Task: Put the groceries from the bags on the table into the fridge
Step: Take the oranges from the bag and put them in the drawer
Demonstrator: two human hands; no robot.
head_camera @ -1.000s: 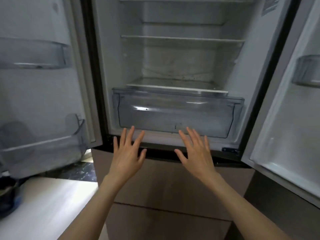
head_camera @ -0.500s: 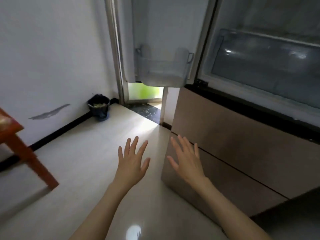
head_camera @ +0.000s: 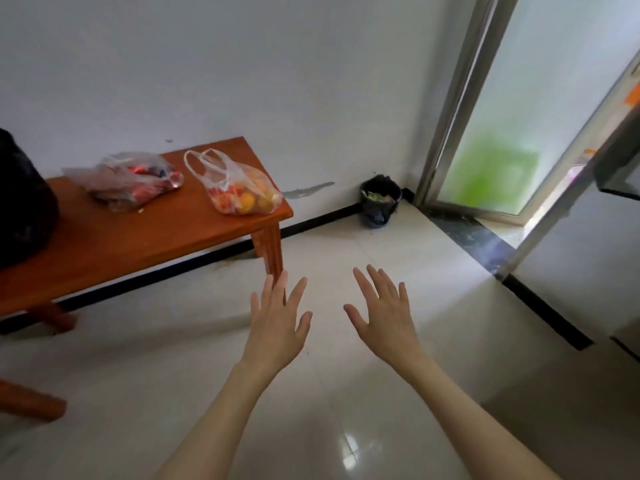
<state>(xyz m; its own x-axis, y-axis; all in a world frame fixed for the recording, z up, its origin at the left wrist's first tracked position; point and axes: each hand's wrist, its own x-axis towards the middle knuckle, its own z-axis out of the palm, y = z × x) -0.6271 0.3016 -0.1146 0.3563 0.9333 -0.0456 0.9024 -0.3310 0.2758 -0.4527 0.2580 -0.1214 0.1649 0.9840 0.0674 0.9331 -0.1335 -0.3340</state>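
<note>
An orange-brown wooden table (head_camera: 138, 244) stands against the white wall at the left. On it lie a clear bag of red packets (head_camera: 128, 183), a clear bag of oranges and red items (head_camera: 242, 195) near the right end, and a black bag (head_camera: 20, 209) at the far left. My left hand (head_camera: 277, 323) and my right hand (head_camera: 384, 313) hover over the floor with fingers spread, holding nothing, well short of the table. An edge of the open fridge door (head_camera: 616, 140) shows at the far right.
A small dark bin (head_camera: 379, 200) sits in the corner by a frosted glass door (head_camera: 512, 133). Glossy pale floor tiles (head_camera: 346, 393) stretch between me and the table. Part of another wooden piece (head_camera: 27, 400) pokes in at the lower left.
The view has swung left from the open fridge to the table with the bags. Both hands stay raised, spread and empty in front of me.
</note>
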